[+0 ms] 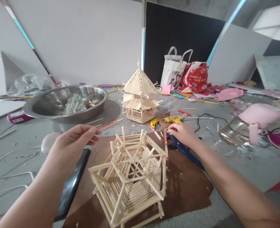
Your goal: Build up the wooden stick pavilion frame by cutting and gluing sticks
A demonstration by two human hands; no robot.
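Observation:
A hexagonal frame of thin wooden sticks [130,177] lies tilted on a brown card sheet [189,186] in front of me. My left hand [73,142] hovers left of it with fingers pinched on a thin stick [97,135]. My right hand [181,133] reaches forward past the frame, fingers curled down onto the table beside a yellow glue gun [174,119]. What its fingers hold is hidden. A finished stick pagoda [140,95] stands behind.
A steel bowl [47,110] with wrapped sticks sits at the back left. A phone [71,186] lies under my left forearm. Bags [184,72], coloured paper, a cable and a pink-lidded glass jar [249,126] crowd the right. Loose sticks are scattered about.

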